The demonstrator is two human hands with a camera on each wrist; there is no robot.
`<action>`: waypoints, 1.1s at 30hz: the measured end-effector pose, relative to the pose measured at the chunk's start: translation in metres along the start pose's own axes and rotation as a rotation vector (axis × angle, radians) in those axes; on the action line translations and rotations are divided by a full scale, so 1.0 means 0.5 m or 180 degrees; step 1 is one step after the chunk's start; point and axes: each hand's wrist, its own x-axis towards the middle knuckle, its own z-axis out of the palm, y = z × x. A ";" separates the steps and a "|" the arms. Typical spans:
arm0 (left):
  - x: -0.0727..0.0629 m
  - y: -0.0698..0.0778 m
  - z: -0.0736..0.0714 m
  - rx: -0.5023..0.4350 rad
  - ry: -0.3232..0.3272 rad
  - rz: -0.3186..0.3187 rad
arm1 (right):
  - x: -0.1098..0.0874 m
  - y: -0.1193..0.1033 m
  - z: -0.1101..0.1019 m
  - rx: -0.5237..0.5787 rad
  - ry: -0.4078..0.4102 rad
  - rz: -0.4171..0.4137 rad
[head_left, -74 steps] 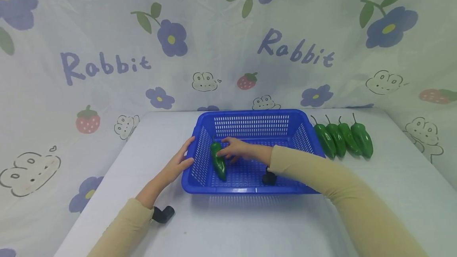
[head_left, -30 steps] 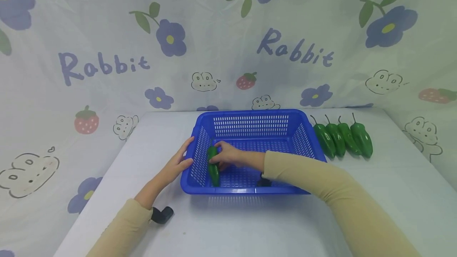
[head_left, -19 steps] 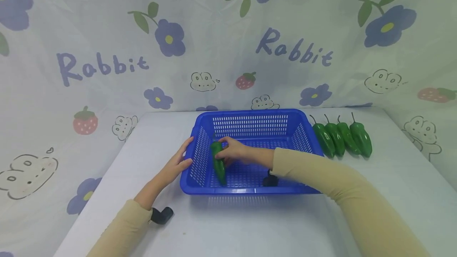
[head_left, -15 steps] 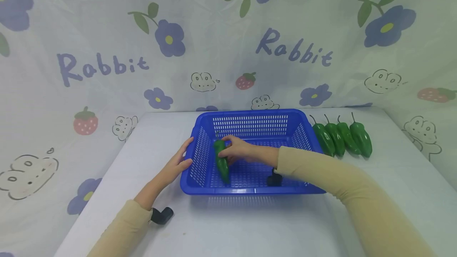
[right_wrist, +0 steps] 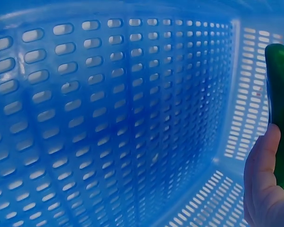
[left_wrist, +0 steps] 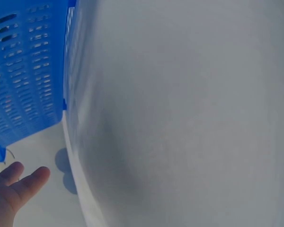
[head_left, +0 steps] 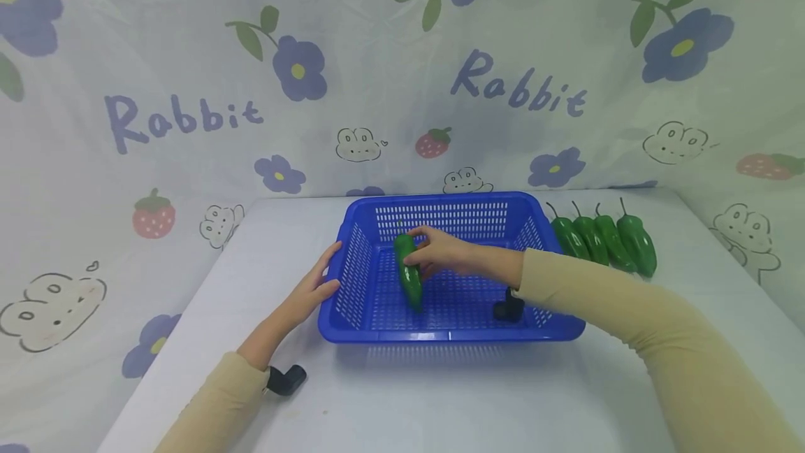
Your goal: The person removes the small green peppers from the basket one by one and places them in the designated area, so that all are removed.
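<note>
A glossy green chili pepper (head_left: 410, 278), stem toward the back, is pinched between the thumb and fingers of my right hand (head_left: 440, 252), over the floor of a blue plastic basket (head_left: 434, 335). In the right wrist view the pepper (right_wrist: 283, 104) stands clear of the perforated floor, with a finger along its side. My left hand (head_left: 309, 289) lies at the basket's left rim with its fingers extended. Two of its fingers (left_wrist: 31, 185) show beside the basket wall (left_wrist: 28, 71) in the left wrist view.
Several green chili peppers (head_left: 610, 240) lie side by side on the white table (head_left: 377, 397), right of the basket, partly behind the right sleeve (head_left: 591, 292). A patterned curtain (head_left: 377, 75) hangs behind. Black wrist cameras (head_left: 288, 379) sit on both wrists.
My right hand first reached the pepper at the basket's left side, then gripped it and carried it to the right and slightly back. My left hand has stayed at the rim.
</note>
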 end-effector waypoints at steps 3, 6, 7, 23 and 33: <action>0.000 0.001 -0.001 0.0002 0.0000 0.0016 | -0.008 -0.003 -0.009 -0.0033 0.0034 -0.0021; -0.001 0.001 -0.001 -0.0004 0.0001 0.0018 | -0.017 -0.005 -0.018 -0.0027 0.0047 -0.0027; -0.001 0.001 -0.001 -0.0005 0.0002 0.0015 | -0.022 -0.006 -0.021 -0.0018 0.0035 -0.0037; 0.006 0.002 -0.006 0.0003 -0.0012 -0.0010 | -0.121 -0.061 -0.090 0.0131 0.0006 -0.0212; 0.010 0.006 -0.007 -0.0003 -0.0015 -0.0021 | -0.175 -0.065 -0.155 0.0243 0.0093 -0.0344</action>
